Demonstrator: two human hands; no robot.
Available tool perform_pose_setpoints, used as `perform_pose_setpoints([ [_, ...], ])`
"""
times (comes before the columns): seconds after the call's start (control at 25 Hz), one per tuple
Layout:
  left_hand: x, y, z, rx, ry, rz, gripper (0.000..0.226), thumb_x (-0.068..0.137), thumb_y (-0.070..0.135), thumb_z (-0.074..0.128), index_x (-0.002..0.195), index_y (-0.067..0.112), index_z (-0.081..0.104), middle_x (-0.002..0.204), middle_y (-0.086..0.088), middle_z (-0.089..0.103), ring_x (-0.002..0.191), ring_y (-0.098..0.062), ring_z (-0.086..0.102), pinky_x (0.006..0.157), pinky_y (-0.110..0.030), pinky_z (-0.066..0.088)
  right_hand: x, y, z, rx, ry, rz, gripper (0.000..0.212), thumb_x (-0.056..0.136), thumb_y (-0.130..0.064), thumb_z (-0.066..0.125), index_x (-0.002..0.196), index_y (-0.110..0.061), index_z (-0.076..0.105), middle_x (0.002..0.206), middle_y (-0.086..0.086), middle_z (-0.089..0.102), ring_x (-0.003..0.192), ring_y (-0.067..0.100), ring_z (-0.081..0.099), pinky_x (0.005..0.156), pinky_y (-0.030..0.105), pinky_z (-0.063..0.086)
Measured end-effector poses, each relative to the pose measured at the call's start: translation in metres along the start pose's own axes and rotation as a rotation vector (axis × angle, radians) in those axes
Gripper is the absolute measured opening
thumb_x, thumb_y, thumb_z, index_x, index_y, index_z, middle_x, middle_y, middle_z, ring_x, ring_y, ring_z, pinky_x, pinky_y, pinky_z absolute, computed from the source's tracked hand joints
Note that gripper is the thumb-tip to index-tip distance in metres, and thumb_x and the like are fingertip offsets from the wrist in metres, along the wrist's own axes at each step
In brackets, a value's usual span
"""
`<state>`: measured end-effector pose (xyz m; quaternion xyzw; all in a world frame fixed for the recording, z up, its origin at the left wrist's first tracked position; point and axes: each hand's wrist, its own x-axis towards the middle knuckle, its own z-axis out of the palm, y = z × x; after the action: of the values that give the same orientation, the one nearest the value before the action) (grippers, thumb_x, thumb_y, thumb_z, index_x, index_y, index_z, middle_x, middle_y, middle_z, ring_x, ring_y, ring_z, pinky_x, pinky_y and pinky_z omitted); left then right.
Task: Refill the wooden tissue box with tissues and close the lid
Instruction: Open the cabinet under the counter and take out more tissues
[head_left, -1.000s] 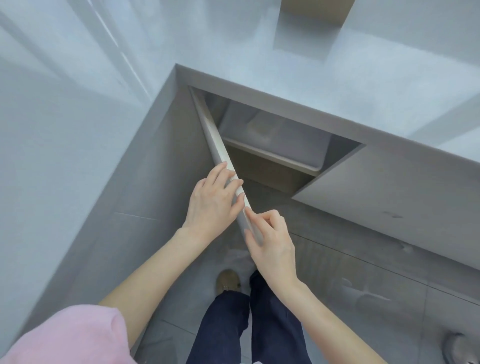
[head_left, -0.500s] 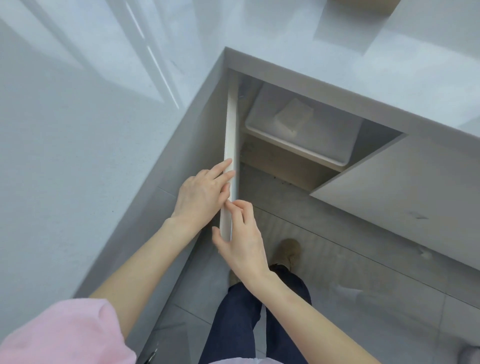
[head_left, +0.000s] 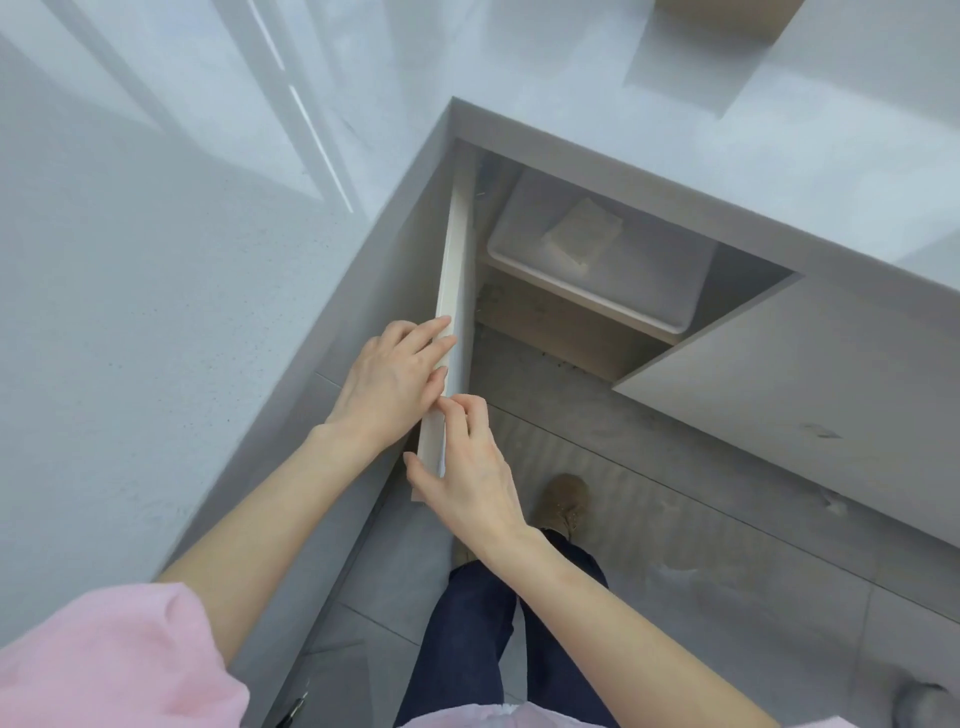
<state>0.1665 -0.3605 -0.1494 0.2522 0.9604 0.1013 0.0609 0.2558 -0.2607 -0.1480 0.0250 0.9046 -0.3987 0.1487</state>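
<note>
My left hand (head_left: 395, 384) lies against the outer face of a white cabinet door (head_left: 453, 270), fingers wrapped over its edge. My right hand (head_left: 467, 470) pinches the same edge just below, thumb and fingers on either side. The door stands wide open under the grey counter (head_left: 675, 130). Inside the cabinet sits a translucent plastic bin (head_left: 644, 306) holding a pale tissue pack (head_left: 582, 231). A corner of the wooden tissue box (head_left: 722, 15) shows on the counter at the top edge.
The neighbouring cabinet door (head_left: 779, 395) on the right is also swung out. Below is a grey tiled floor (head_left: 701, 545) with my legs and a brown shoe (head_left: 563, 501). A pale wall (head_left: 130, 260) runs along the left.
The cabinet door has swung further open to the left with both hands on its edge. The bin and the tissue pack inside it have come into clearer view.
</note>
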Motion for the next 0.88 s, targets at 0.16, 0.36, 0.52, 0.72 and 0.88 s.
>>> perform_pose_setpoints([
  [0.16,0.005,0.008,-0.007,0.073,-0.047,-0.006,0.042,0.079,0.025,0.041,0.104,0.003,0.067,0.114,-0.014,0.068,0.101,-0.033,0.065,0.075,-0.044,0.054,0.005,0.023,-0.021,-0.174,0.071,-0.120,0.054,0.083,-0.027,0.060,0.130,-0.005,0.047,0.132,0.011,0.053,0.118,0.028,0.055,0.099,0.041,0.047],
  [0.36,0.022,0.025,-0.006,0.120,-0.108,0.004,0.051,0.080,0.031,0.036,0.113,0.003,0.064,0.119,-0.015,0.066,0.114,-0.034,0.060,0.092,-0.053,0.046,0.027,0.063,-0.054,-0.489,0.119,-0.078,0.068,0.077,-0.033,0.064,0.136,-0.007,0.043,0.145,0.010,0.045,0.136,0.029,0.037,0.111,0.050,0.024],
  [0.52,0.045,0.044,0.003,0.028,-0.195,-0.086,0.056,0.091,0.035,0.031,0.139,0.007,0.037,0.149,-0.010,0.036,0.140,-0.027,0.028,0.114,-0.046,0.020,0.046,0.087,-0.077,-0.549,0.079,-0.026,0.069,0.080,-0.034,0.063,0.139,-0.009,0.038,0.150,0.010,0.036,0.140,0.029,0.029,0.114,0.050,0.017],
  [0.72,0.072,0.061,0.019,0.009,-0.253,-0.155,0.063,0.095,0.039,0.031,0.148,0.014,0.008,0.158,-0.005,0.005,0.146,-0.022,0.000,0.117,-0.040,-0.001,0.069,0.110,-0.102,-0.557,0.040,-0.025,0.071,0.081,-0.034,0.063,0.141,-0.008,0.035,0.151,0.012,0.032,0.142,0.030,0.025,0.115,0.050,0.015],
  [0.88,0.098,0.070,0.030,-0.006,-0.263,-0.185,0.065,0.094,0.041,0.032,0.148,0.015,0.007,0.158,-0.007,0.006,0.145,-0.024,0.000,0.117,-0.041,0.000,0.092,0.124,-0.121,-0.576,0.025,-0.041,0.070,0.083,-0.036,0.060,0.142,-0.010,0.032,0.153,0.011,0.029,0.143,0.028,0.021,0.116,0.048,0.011],
])
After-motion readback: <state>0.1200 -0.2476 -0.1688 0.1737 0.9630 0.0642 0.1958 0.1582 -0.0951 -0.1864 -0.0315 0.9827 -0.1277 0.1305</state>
